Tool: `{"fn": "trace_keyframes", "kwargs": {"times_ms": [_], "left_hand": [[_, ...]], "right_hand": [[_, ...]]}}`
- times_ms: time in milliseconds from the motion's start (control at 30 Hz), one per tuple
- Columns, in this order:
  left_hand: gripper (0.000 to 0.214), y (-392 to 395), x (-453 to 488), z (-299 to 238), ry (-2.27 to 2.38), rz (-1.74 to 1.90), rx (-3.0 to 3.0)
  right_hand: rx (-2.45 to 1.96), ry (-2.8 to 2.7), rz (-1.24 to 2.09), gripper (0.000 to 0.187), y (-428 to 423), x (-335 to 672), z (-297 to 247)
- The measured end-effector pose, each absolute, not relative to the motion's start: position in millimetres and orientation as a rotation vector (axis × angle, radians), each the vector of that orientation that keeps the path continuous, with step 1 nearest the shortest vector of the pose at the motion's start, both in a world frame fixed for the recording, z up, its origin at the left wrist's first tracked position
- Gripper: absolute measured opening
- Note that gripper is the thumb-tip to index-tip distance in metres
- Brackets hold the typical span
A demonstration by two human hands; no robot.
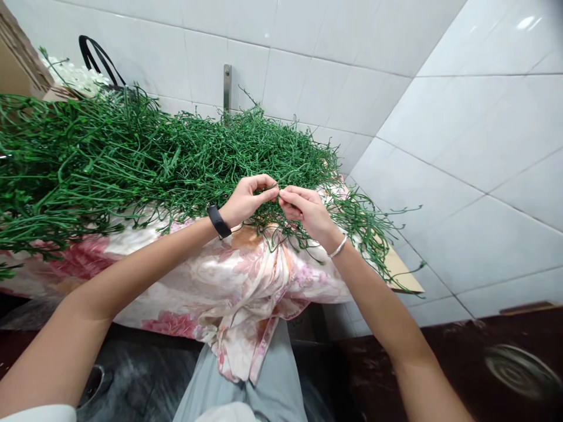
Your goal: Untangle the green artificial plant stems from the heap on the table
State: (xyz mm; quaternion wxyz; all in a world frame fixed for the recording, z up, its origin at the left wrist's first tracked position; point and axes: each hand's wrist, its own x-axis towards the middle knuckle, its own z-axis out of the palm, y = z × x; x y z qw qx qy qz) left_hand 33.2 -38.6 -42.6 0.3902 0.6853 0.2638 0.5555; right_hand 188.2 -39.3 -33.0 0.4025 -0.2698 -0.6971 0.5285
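Note:
My left hand [255, 198], with a black band at the wrist, pinches thumb to forefinger around a thin green plastic-looking stem. Almost touching it, my right hand [305, 211] pinches the same spot, its other fingers curled under. Only a sliver of the stem shows between the fingertips. Behind and below both hands spreads a large heap of green branched stems [189, 149], many with small knobbed tips. The heap rests on a floral cloth [176, 281] in white and pink, which hangs bunched over the front edge.
White tiled walls [334, 64] meet in a corner behind the heap. At the back left are white flowers [77, 76], a black strap [99, 55] and a cardboard box [21, 55]. A metal strip [227, 91] stands against the wall. A cardboard edge [402, 272] sticks out at right.

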Motion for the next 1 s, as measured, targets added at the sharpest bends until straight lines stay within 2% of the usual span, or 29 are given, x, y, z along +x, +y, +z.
{"fn": "trace_keyframes", "kwargs": {"times_ms": [300, 567, 633, 767, 1000], "left_hand": [[0.006, -43, 34, -44, 0.886, 1.539, 2.265], [0.008, -50, 33, -43, 0.982, 1.707, 2.619], [0.007, -48, 32, -43, 1.007, 1.745, 2.626], [0.003, -41, 29, -43, 1.108, 1.660, 2.335], [0.011, -37, 29, -39, 0.918, 1.494, 1.875]], "right_hand": [[-0.551, -1.580, 1.929, 0.025, -34, 193, -31], [-0.570, -1.509, 2.077, 0.028, -32, 192, -31], [-0.581, -1.589, 1.934, 0.024, -33, 191, -32], [-0.672, -1.725, 1.400, 0.015, -37, 186, -36], [-0.857, -2.083, 0.122, 0.019, -42, 185, -46]]}}
